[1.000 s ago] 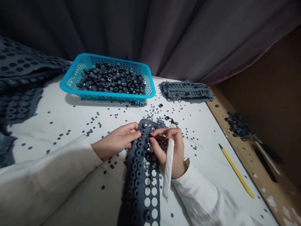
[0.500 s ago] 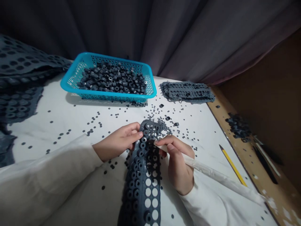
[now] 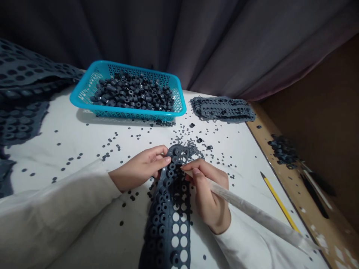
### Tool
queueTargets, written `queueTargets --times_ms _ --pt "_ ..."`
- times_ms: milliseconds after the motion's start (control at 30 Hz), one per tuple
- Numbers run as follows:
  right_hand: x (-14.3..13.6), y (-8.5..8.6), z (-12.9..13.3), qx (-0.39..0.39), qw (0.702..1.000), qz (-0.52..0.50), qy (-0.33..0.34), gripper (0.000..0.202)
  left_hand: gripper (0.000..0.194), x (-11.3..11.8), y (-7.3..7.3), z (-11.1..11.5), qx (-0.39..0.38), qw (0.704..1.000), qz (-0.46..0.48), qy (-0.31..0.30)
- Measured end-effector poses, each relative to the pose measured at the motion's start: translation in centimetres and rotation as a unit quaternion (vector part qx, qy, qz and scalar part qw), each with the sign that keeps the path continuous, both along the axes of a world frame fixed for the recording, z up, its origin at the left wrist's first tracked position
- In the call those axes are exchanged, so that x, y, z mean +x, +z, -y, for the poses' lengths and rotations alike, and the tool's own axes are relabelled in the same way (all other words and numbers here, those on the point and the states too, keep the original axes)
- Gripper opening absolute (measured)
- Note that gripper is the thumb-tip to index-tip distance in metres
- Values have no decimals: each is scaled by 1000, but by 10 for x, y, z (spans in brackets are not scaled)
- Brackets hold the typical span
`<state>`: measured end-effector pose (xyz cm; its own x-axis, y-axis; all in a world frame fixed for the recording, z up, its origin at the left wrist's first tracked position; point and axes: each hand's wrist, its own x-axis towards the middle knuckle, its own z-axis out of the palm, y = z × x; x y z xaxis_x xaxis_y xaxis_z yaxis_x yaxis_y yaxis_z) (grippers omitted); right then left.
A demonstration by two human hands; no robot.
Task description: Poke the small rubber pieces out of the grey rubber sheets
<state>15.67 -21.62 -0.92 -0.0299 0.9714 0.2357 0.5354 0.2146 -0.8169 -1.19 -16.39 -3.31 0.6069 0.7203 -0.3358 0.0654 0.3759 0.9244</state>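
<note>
A long dark grey rubber sheet [image 3: 170, 216] runs from the bottom edge up to the middle of the view. Small rings stand along its left part, and open round holes show white along its right. My left hand [image 3: 140, 167] pinches the sheet's far left edge between thumb and fingers. In my right hand [image 3: 211, 194] is a long, pale, wrapped stick [image 3: 252, 210], held like a pen. Its thin tip meets the sheet near the far end; shadow hides the exact contact. Many small dark discs [image 3: 193, 144] are scattered around the far end.
A blue plastic basket [image 3: 131, 112] full of small dark rings stands behind. Stacked perforated strips [image 3: 223, 109] lie at back right, more sheets [image 3: 19, 116] at left. A yellow pencil [image 3: 280, 203] lies right, near a pile of dark pieces [image 3: 283, 151] by the table edge.
My right hand and the stick's tip have shifted slightly left and up over the sheet. My left hand keeps its hold; the whole view has moved a little.
</note>
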Motion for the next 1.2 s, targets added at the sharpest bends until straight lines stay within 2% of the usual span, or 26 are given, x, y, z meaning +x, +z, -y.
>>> queueTargets --times_ms 200,500,933,1000,1133,1200 --pt "-1 1 -1 0 1000 8 5 26 20 1 3 0 19 999 -31 -2" --pt "-3 3 -1 -12 999 36 10 26 17 1 -1 -1 19 1000 -2 -2" --pt "-2 -1 -1 -14 999 21 23 25 17 1 0 -1 22 1000 11 0" --pt "2 0 0 6 1000 -21 8 26 18 0 -2 0 10 1000 17 8" --pt "6 -1 -3 128 978 -149 -75 22 18 0 -4 0 -41 998 50 18" --pt "7 -6 -6 156 974 -147 -76 21 20 -1 -3 1 -56 997 55 25"
